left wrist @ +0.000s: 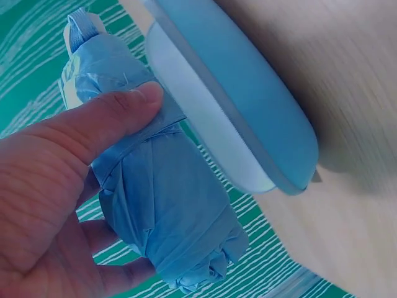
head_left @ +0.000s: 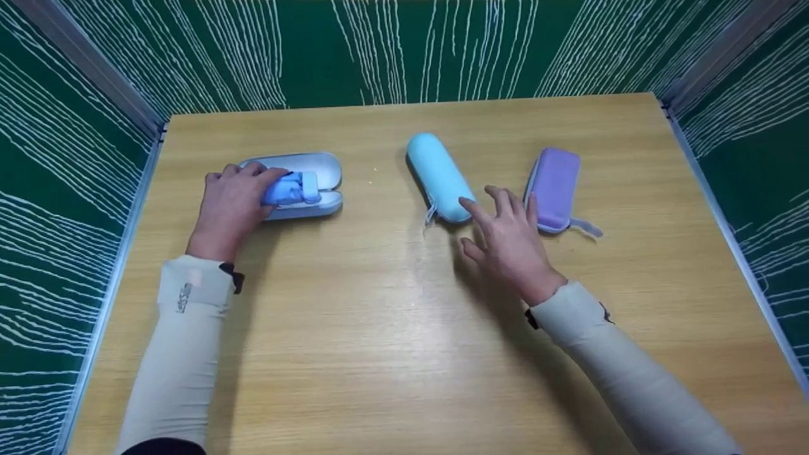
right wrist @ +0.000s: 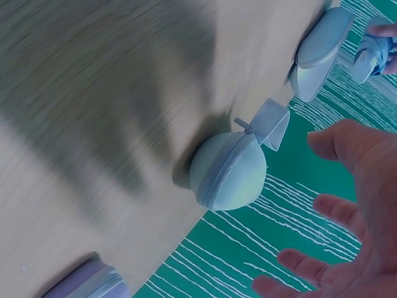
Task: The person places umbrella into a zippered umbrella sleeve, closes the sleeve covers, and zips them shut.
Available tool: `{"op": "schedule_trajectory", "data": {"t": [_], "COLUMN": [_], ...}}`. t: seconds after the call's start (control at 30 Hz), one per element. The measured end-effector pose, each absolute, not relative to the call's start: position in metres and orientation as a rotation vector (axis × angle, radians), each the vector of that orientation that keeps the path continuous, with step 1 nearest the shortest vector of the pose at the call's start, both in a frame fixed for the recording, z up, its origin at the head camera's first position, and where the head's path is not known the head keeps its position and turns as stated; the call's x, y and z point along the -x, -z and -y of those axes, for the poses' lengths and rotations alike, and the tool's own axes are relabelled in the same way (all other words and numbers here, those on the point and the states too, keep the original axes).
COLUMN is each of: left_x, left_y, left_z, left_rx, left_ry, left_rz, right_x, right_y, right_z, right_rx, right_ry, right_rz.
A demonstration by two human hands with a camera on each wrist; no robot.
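Observation:
My left hand (head_left: 231, 202) grips a folded blue compact umbrella (head_left: 287, 188), thumb pressed across its strap. In the left wrist view the umbrella (left wrist: 180, 198) is crumpled fabric with a wrist loop at one end. It is held above an open light-blue zip case (head_left: 327, 167), whose two halves lie spread on the table. My right hand (head_left: 509, 243) hovers with spread fingers and holds nothing. Nearest to it is a closed turquoise zip case (head_left: 439, 177), rounded and long. The right wrist view shows this case (right wrist: 232, 174) end-on, with its strap loop.
A closed purple zip case (head_left: 559, 189) with a strap lies just behind and right of my right hand. The wooden table (head_left: 379, 354) ends at a back edge and side rails, with green, white-streaked panels (head_left: 316, 57) around it.

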State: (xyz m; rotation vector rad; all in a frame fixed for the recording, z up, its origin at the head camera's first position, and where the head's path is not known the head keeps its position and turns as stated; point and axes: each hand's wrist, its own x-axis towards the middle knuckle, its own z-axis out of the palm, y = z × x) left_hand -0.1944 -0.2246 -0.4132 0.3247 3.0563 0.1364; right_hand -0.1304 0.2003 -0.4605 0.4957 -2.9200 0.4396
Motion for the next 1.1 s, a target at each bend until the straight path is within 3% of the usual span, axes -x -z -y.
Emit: {"op": "schedule_trajectory", "data": {"t": [0.37,1.1], "left_x": [0.220,0.210], "left_y": [0.436,0.463], "left_z": [0.209,0.200], "left_rx": [-0.368,-0.381], "left_ry": [-0.227,-0.140], "left_rz": [-2.932,-2.987], "right_x": [0.128,0.128], "right_y": [0.461,0.462], "right_z": [-0.202,-0.202], "right_rx": [-0.513,-0.521], "right_ry": [-0.418,-0.363], "right_rz": [2.893,2.943]}}
